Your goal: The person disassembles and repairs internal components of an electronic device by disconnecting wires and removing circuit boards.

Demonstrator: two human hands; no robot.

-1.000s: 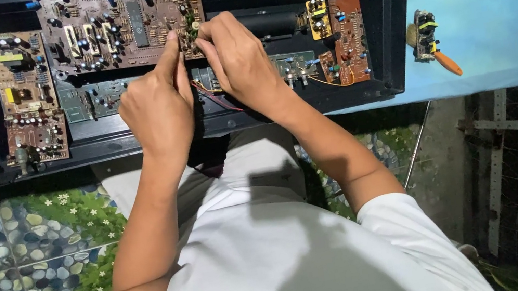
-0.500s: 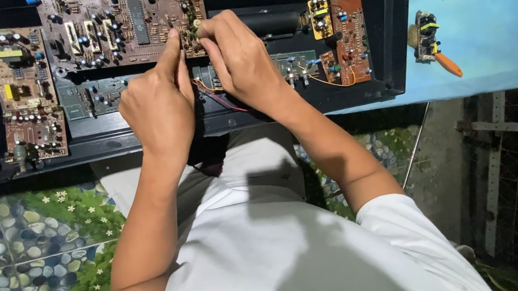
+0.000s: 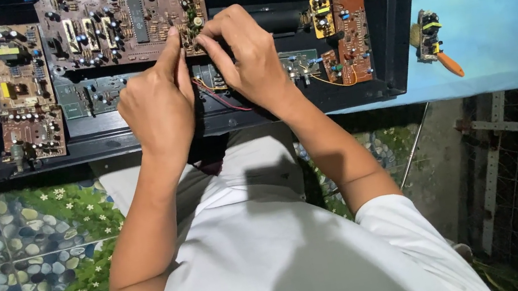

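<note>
Here, left hand (image 3: pixel 157 106) and right hand (image 3: pixel 244 54) pinching brown circuit board (image 3: pixel 121 18) edge — black case (image 3: pixel 401 12).

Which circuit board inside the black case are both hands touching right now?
The large brown circuit board at the top middle; the left hand and right hand pinch at its lower right edge.

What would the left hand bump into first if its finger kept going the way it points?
The left hand points up the picture at the big brown circuit board. Its fingertip already seems to touch that board's lower edge, beside the right hand, so the board comes first, though depth is hard to judge.
</note>
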